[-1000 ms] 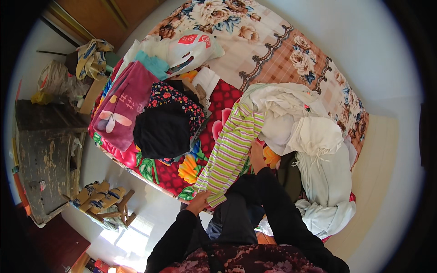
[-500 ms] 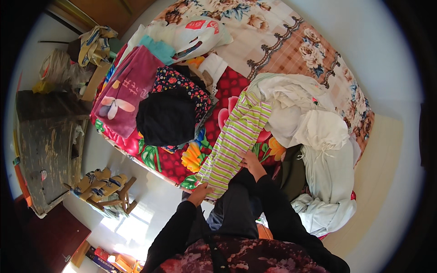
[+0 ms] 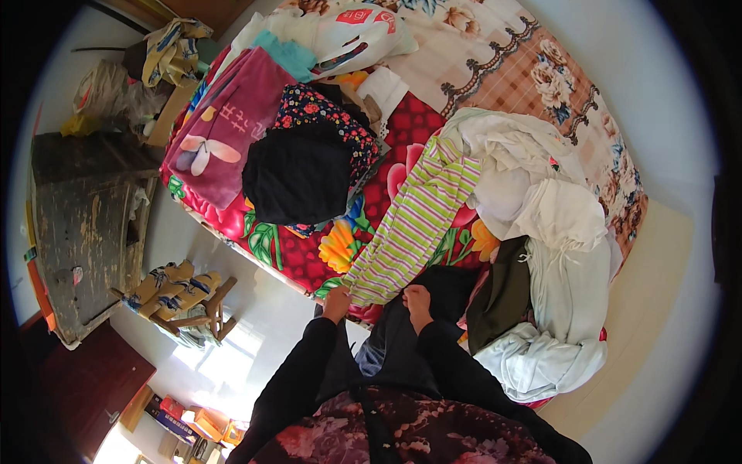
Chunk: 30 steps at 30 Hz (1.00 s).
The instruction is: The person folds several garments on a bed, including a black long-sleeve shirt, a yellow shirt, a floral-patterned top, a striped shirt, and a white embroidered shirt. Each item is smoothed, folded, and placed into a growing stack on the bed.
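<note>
A green, white and purple striped garment (image 3: 415, 224), long and narrow like folded trousers, lies slantwise over the red flowered blanket (image 3: 286, 259). My left hand (image 3: 336, 304) is closed on its near left corner. At the near right corner my right hand (image 3: 417, 306) is also closed, with the cloth's edge at its fingers. The far end of the garment rests against a heap of white clothes (image 3: 525, 182). Left of it, a folded black garment (image 3: 297, 174) lies on a dark flower-print cloth (image 3: 313, 112).
A folded mauve cloth (image 3: 232, 124), a turquoise cloth (image 3: 284, 56) and a white plastic bag (image 3: 367, 39) lie at the far left of the bed. Dark olive cloth (image 3: 498, 298) lies right of my hands. A worn wooden cabinet (image 3: 89, 224) and a small chair (image 3: 185, 301) stand left.
My right hand has moved from the garment's right side down to its near right corner and closed. My left hand stays at the near left corner. The whole view has shifted slightly.
</note>
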{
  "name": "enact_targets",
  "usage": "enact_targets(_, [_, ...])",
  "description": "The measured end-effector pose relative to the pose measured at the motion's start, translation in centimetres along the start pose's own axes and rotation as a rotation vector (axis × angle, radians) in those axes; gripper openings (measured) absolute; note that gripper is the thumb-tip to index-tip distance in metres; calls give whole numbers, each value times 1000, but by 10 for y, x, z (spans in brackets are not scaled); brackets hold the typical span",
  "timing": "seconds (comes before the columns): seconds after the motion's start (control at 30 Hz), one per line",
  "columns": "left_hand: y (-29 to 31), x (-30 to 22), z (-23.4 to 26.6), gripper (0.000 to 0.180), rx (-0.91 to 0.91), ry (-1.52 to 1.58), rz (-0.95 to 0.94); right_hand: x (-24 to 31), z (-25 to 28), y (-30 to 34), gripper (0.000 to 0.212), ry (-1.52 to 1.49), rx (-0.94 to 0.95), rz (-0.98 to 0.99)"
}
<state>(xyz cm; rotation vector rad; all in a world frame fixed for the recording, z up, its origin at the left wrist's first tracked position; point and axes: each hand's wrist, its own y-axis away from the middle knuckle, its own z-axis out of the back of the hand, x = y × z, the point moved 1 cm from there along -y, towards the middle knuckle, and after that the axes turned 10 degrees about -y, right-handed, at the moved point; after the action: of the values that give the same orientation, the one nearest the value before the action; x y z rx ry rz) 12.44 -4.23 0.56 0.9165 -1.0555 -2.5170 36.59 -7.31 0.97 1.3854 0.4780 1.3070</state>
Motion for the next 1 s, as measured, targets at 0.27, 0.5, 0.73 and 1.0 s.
enact_targets(0.27, [-20, -26, 21, 26, -434, 33, -313, 5, -3, -3, 32, -85, 170, -14])
enact_targets(0.5, [-39, 25, -10, 27, 11, 390, 160, 16, -13, -5, 27, 55, 149, -217])
enact_targets(0.73, [-13, 38, 12, 7, 339, 1196, 798, -3, -5, -10, 21, -151, 125, -233])
enact_targets(1.0, [-27, 24, 15, 37, -164, -21, -130, 5, -18, 15, 30, -280, 215, -246])
